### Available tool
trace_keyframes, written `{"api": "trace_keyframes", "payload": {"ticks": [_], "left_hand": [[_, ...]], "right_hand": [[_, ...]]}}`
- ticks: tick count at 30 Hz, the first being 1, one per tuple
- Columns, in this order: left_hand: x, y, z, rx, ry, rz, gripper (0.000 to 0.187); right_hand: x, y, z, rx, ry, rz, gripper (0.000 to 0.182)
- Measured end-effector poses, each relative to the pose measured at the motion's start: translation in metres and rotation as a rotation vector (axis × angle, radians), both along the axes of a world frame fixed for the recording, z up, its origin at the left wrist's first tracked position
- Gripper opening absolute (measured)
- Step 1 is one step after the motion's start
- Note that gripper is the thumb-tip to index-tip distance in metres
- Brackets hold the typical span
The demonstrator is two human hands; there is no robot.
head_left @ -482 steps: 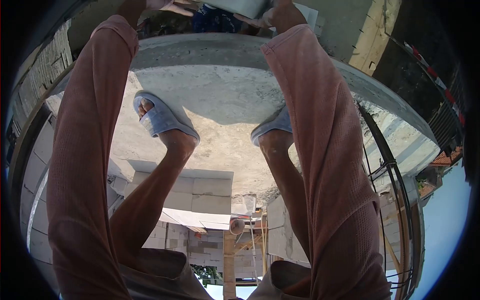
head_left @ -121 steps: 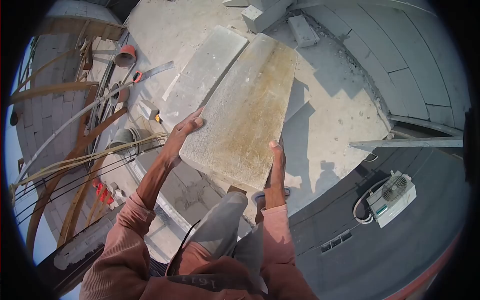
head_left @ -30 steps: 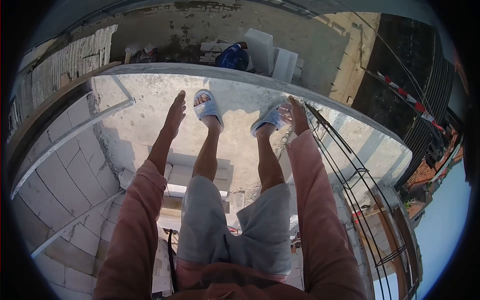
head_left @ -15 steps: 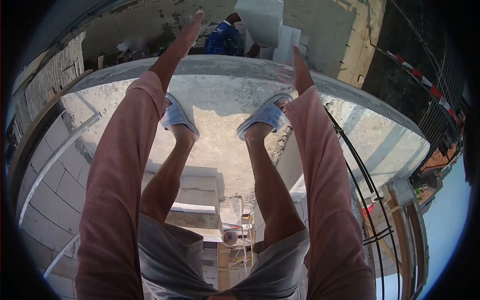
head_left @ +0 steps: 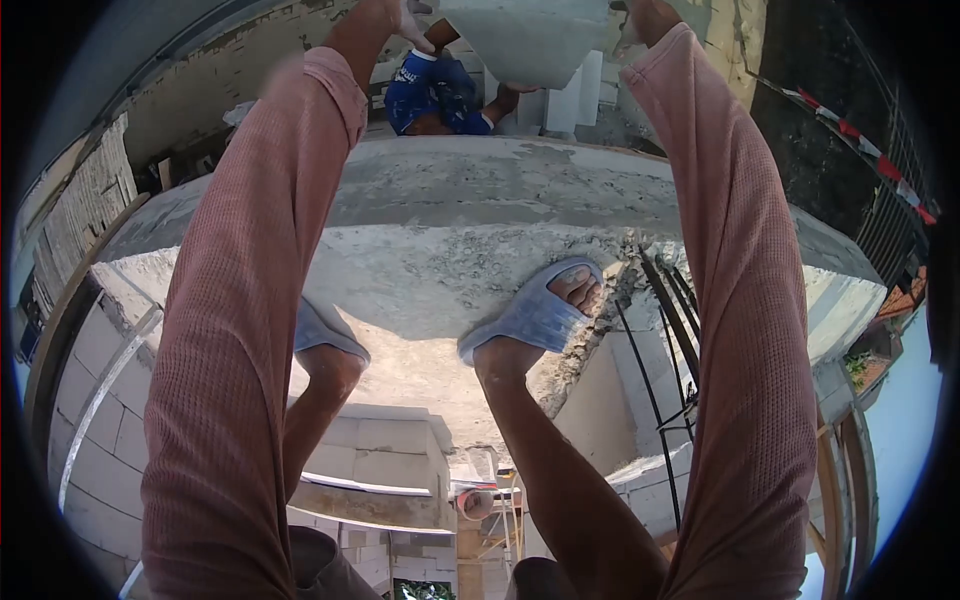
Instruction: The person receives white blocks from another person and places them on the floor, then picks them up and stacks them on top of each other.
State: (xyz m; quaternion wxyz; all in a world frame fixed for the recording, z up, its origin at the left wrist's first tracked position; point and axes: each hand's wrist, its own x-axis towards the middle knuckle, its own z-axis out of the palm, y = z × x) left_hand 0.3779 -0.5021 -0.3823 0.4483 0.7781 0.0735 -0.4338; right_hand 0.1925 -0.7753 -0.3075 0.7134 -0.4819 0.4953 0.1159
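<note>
A large grey block [head_left: 530, 45], probably lightweight concrete, is at the top edge between my two hands. My left hand [head_left: 408, 22] is just left of the block, its fingers apart and partly cut off by the frame. On the block's other side is my right hand [head_left: 648, 18], also cropped and slightly blurred, with fingers stretched out. Whether either palm touches the block is not clear. Beneath the block, a co-worker in blue clothing [head_left: 425, 90] has a hand [head_left: 515, 98] at its underside.
I stand in blue slide sandals [head_left: 530, 310] on a rough concrete ledge [head_left: 400, 270]. Dark steel bars [head_left: 665, 400] rise beside my right leg. White blocks [head_left: 575, 95] stand below the ledge. Red-and-white tape [head_left: 860, 140] hangs at right. Block walls [head_left: 105, 400] lie left.
The block has come up closer to me and looks larger. My hands have moved forward to either side of it. My view has tipped, and my right foot is nearer the steel bars.
</note>
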Motion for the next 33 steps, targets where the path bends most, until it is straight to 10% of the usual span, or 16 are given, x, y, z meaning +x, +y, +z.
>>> {"api": "trace_keyframes", "payload": {"ticks": [19,25,33], "left_hand": [[-0.053,0.008,0.041,-0.255,0.702,0.121,0.076],[-0.093,0.034,0.127,-0.406,0.824,0.265,0.072],[-0.133,0.103,0.383,-0.445,0.761,0.353,0.082]], "right_hand": [[-0.036,0.062,0.004,0.458,0.057,-0.303,0.046],[-0.067,0.065,0.1,0.371,0.144,-0.276,0.046],[-0.095,0.15,0.335,0.448,0.077,-0.315,0.062]]}}
